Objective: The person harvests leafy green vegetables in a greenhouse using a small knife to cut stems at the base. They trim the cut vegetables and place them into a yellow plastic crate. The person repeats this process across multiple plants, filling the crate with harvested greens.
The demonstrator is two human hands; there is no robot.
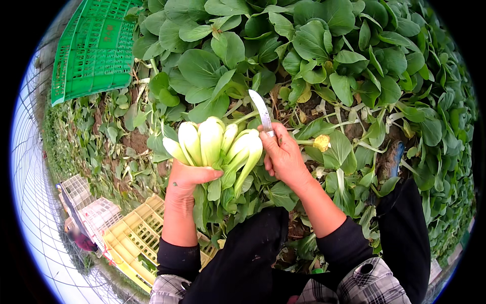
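Observation:
My left hand [190, 178] grips a bunch of several bok choy heads [212, 142] by their leaves, with the pale stalk bases turned up and away from me. Just to its right, my right hand [281, 154] is closed around the handle of a small knife with a curved blade [259, 108]. The blade points up and away, clear of the stalks. Most of the knife's handle is hidden in my fingers. Beyond both hands stand leafy bok choy plants [205, 72] rooted in the soil.
A green plastic crate [95, 57] is at the upper left. A yellow plastic crate [133, 235] lies at the lower left, with paler crates [100, 212] behind it and another person [83, 241] farther off. Cut leaves litter the soil. A muddy blue boot [395, 159] is at the right.

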